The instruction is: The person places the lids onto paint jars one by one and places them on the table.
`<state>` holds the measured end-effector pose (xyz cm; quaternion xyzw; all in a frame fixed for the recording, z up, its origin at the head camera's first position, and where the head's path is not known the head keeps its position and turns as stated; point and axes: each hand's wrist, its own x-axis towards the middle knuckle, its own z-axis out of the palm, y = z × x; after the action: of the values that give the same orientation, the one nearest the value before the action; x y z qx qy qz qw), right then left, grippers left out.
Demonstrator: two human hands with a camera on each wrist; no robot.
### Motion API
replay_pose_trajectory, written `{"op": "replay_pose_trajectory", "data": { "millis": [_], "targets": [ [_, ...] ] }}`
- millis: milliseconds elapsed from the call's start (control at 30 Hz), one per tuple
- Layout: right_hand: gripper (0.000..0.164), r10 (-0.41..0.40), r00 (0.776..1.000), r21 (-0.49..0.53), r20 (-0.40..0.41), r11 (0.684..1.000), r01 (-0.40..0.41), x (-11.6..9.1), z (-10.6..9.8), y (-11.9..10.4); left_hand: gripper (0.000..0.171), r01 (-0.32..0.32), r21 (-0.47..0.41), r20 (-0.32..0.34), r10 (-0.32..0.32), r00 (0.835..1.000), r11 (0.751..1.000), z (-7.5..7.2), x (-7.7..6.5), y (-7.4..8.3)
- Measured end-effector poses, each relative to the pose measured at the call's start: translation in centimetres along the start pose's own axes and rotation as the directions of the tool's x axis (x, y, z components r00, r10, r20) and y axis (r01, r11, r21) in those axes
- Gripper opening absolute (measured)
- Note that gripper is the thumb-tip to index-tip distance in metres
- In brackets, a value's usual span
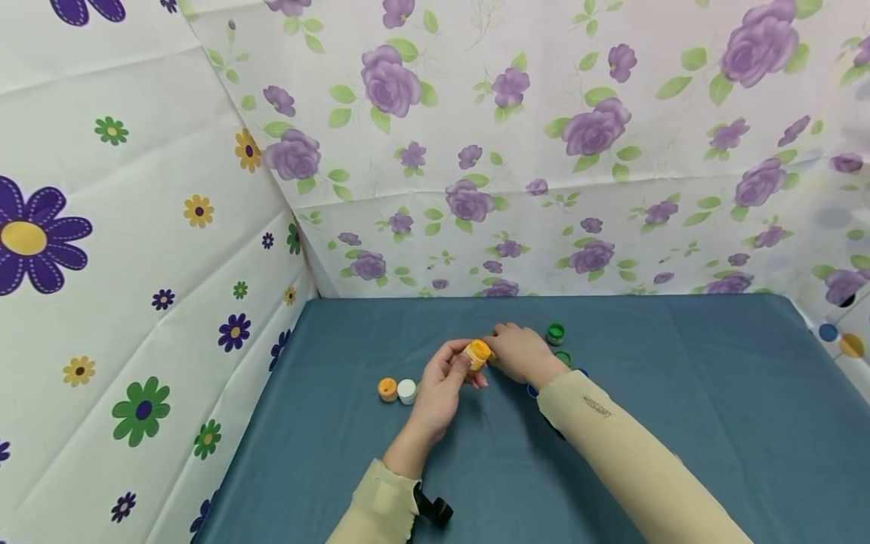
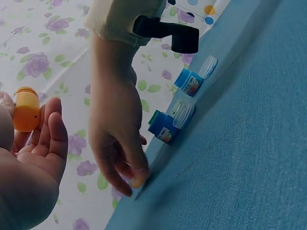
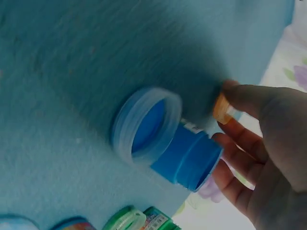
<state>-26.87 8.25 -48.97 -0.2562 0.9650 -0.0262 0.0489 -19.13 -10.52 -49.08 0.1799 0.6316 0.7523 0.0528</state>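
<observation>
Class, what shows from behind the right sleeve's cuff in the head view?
Blue edges peek out on both sides of the cuff, and a green rim beyond it. What lies underneath is covered.

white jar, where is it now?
In the head view, slightly left of centre: the white jar is on the blue table, just right of an orange jar and left of the person's left hand.

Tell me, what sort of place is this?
Probably a makeshift tabletop work corner, perhaps set up for filming: a blue surface backed by creased, flower-printed sheets, with small jars of what looks like paint on it.
</observation>
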Motion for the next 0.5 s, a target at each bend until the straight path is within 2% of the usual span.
{"op": "replay_pose_trajectory", "data": {
  "millis": [133, 233, 333, 500],
  "targets": [
    [0.038, 0.015, 0.998, 0.142, -0.066, 0.99, -0.005, -1.4, -0.3, 0.0, 0.043, -0.005, -0.004, 0.003, 0.005, 1.0, 1.0, 0.1, -0.1, -0.1],
    [0.038, 0.071, 0.99, 0.318, -0.125, 0.948, -0.028, -2.8, -0.5, 0.0, 0.045, -0.016, -0.008, 0.009, 0.016, 1.0, 1.0, 0.2, -0.1, -0.1],
    [0.042, 0.131, 0.978, 0.495, -0.164, 0.868, -0.034, -4.3, -0.4, 0.1, 0.044, -0.02, -0.008, 0.012, 0.02, 1.0, 1.0, 0.3, -0.1, -0.1],
    [0.048, 0.233, 0.956, 0.731, -0.176, 0.681, -0.031, -6.9, 0.4, 0.4, 0.039, -0.009, -0.004, 0.012, 0.009, 1.0, 1.0, 0.5, 0.0, -0.1]
  ]
}}
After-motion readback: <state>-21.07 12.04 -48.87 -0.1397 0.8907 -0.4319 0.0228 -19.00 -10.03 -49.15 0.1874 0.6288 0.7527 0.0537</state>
